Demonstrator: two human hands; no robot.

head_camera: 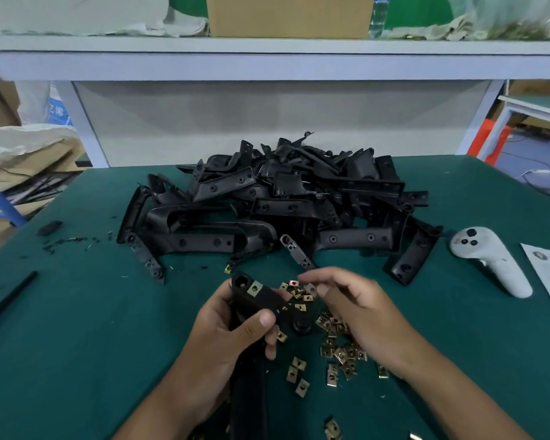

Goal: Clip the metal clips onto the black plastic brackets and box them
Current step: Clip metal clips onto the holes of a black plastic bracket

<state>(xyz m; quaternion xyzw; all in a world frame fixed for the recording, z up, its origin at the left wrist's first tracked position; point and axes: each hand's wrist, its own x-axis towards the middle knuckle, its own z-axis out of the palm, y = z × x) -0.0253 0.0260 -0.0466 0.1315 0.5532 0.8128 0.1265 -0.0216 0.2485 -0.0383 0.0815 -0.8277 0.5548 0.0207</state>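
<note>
Green matting covers the bench [77, 328]. Low in the frame, my left hand [235, 322] grips a black bracket [261, 300] with one metal clip [254, 288] already on it. My right hand [362, 309] hovers over the loose clips [337, 347], fingers relaxed, holding nothing I can see. Behind, mid-frame, lies the bracket pile [283, 204]; a white controller [489, 262] rests at right.

**Black, brass and green**

The counter [77, 312] is showing a plain dark green. On it, the pile of brackets [277, 201] is showing solid black, and nearer than that pile the loose clips [340, 350] are glinting brassy gold. Right of the pile a controller [492, 262] is showing pale grey with black buttons. Beyond the pile a cardboard box [289, 14] is showing plain tan.
</note>
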